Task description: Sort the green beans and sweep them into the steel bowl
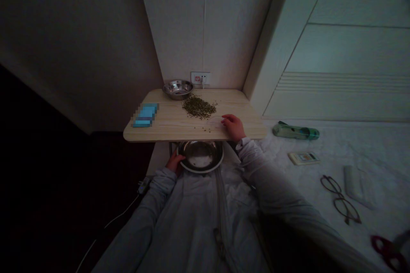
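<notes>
Small green beans (198,107) lie in a loose heap on the wooden tabletop (169,130), with a few scattered toward its front edge. Just below that edge, my left hand (175,162) grips the left rim of a wide metal bowl (201,169), which looks nearly bare inside. Over the front right of the tabletop, my right hand (233,127) pinches a thin, see-through piece of plastic (215,121), its exact kind unclear. That piece lies close to the wood, on the near side of the heap. A smaller steel bowl (178,89) stands behind the heap.
A lit, blurred-out screen (146,115) lies at the tabletop's left. Behind is a wall socket (200,78) with a plug. On the bed at right are a green bottle (296,131), a phone (303,158), glasses (341,199), a pale case (358,185) and red-handled scissors (387,251).
</notes>
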Demonstrator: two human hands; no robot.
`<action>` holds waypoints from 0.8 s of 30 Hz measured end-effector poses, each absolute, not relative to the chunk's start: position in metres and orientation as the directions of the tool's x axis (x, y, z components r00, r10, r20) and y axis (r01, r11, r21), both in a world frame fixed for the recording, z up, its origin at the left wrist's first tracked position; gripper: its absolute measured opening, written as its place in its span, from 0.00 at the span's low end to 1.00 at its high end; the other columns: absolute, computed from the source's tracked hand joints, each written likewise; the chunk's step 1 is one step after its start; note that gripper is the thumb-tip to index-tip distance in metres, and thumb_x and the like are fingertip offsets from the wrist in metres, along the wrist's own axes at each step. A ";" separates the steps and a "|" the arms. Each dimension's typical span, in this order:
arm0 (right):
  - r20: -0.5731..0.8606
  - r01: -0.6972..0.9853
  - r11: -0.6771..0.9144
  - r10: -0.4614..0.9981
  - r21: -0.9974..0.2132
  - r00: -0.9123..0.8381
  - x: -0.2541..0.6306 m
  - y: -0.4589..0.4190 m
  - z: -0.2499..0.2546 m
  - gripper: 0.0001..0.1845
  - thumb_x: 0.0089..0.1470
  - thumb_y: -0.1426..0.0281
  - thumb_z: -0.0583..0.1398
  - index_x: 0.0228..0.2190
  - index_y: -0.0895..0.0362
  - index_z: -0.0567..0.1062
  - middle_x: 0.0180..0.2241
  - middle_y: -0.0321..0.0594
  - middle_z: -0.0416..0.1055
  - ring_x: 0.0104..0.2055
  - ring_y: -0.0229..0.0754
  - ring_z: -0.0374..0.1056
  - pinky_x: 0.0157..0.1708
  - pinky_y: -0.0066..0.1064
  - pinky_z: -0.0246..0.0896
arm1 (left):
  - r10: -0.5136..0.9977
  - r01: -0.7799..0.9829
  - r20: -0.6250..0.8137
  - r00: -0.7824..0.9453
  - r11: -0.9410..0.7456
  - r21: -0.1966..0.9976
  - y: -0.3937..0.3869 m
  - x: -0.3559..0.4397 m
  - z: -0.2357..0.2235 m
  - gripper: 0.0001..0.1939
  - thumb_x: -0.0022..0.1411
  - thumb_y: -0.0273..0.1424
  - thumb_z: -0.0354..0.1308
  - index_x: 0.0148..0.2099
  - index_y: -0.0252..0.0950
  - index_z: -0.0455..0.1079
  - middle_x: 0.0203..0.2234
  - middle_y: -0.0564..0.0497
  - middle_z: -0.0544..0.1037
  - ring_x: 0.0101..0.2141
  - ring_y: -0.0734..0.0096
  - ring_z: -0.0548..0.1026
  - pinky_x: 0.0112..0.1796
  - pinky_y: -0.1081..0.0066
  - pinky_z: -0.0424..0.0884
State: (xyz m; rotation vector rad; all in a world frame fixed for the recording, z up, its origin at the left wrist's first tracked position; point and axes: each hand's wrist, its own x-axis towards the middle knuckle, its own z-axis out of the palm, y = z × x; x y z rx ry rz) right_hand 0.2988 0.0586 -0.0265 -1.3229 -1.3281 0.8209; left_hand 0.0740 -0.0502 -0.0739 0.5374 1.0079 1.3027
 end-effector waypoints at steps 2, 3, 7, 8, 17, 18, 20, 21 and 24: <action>0.195 0.256 0.150 0.967 -0.955 0.162 0.302 0.055 -0.026 0.15 0.39 0.69 0.53 0.32 0.58 0.72 0.24 0.35 0.70 0.26 0.37 0.64 0.33 0.32 0.60 | 0.952 -0.528 -0.301 -0.047 0.232 0.817 -0.051 0.074 -0.072 0.31 0.34 0.22 0.56 0.47 0.37 0.67 0.25 0.54 0.76 0.32 0.62 0.74 0.33 0.67 0.68; 0.197 0.267 0.149 0.966 -0.952 0.167 0.302 0.054 -0.026 0.14 0.39 0.69 0.53 0.32 0.58 0.72 0.24 0.35 0.70 0.26 0.37 0.63 0.33 0.32 0.60 | 0.952 -0.528 -0.304 -0.048 0.234 0.816 -0.051 0.074 -0.072 0.31 0.34 0.22 0.56 0.46 0.36 0.67 0.25 0.54 0.76 0.32 0.62 0.74 0.33 0.67 0.68; 0.241 0.376 0.162 0.955 -0.912 0.173 0.300 0.050 -0.024 0.14 0.39 0.68 0.54 0.30 0.57 0.73 0.23 0.35 0.70 0.26 0.37 0.63 0.33 0.32 0.59 | 0.945 -0.535 -0.324 -0.048 0.250 0.807 -0.049 0.074 -0.074 0.31 0.32 0.21 0.56 0.46 0.36 0.67 0.23 0.54 0.76 0.31 0.63 0.74 0.33 0.68 0.68; 0.254 0.404 0.169 0.952 -0.899 0.168 0.299 0.049 -0.023 0.13 0.39 0.68 0.54 0.30 0.57 0.73 0.23 0.35 0.69 0.27 0.38 0.63 0.33 0.32 0.59 | 0.944 -0.534 -0.325 -0.050 0.250 0.808 -0.048 0.074 -0.074 0.31 0.32 0.22 0.57 0.46 0.36 0.67 0.23 0.54 0.76 0.31 0.63 0.74 0.33 0.68 0.68; 0.242 0.400 0.199 0.969 -0.895 0.059 0.300 0.050 -0.026 0.14 0.40 0.68 0.55 0.31 0.57 0.74 0.23 0.35 0.70 0.28 0.38 0.64 0.35 0.33 0.59 | 0.942 -0.525 -0.333 -0.051 0.258 0.811 -0.049 0.074 -0.071 0.32 0.33 0.22 0.56 0.47 0.36 0.67 0.24 0.55 0.76 0.29 0.65 0.74 0.32 0.68 0.68; 0.240 0.392 0.199 0.969 -0.898 0.058 0.300 0.050 -0.026 0.14 0.41 0.68 0.55 0.31 0.57 0.74 0.23 0.35 0.71 0.27 0.37 0.64 0.35 0.33 0.59 | 0.940 -0.517 -0.338 -0.050 0.265 0.814 -0.049 0.074 -0.072 0.32 0.33 0.22 0.56 0.47 0.36 0.67 0.23 0.55 0.75 0.29 0.65 0.73 0.31 0.68 0.68; 0.230 0.380 0.190 0.971 -0.905 0.064 0.300 0.050 -0.026 0.14 0.41 0.68 0.55 0.31 0.57 0.74 0.24 0.35 0.71 0.27 0.37 0.64 0.34 0.32 0.59 | 0.938 -0.505 -0.342 -0.061 0.267 0.821 -0.049 0.073 -0.074 0.32 0.34 0.22 0.56 0.48 0.37 0.66 0.22 0.55 0.75 0.28 0.65 0.73 0.31 0.68 0.68; 0.225 0.372 0.186 0.972 -0.909 0.064 0.300 0.050 -0.026 0.14 0.40 0.67 0.54 0.31 0.56 0.74 0.24 0.35 0.71 0.26 0.36 0.64 0.33 0.31 0.59 | 0.937 -0.504 -0.343 -0.065 0.266 0.822 -0.049 0.073 -0.075 0.33 0.34 0.22 0.56 0.48 0.38 0.66 0.22 0.55 0.75 0.28 0.66 0.73 0.31 0.69 0.67; 0.214 0.336 0.183 0.975 -0.924 0.054 0.300 0.049 -0.026 0.13 0.40 0.68 0.54 0.31 0.56 0.74 0.23 0.34 0.71 0.26 0.36 0.64 0.33 0.31 0.60 | 0.940 -0.520 -0.337 -0.056 0.261 0.814 -0.048 0.073 -0.078 0.34 0.34 0.22 0.57 0.49 0.38 0.66 0.24 0.54 0.75 0.29 0.65 0.73 0.32 0.68 0.67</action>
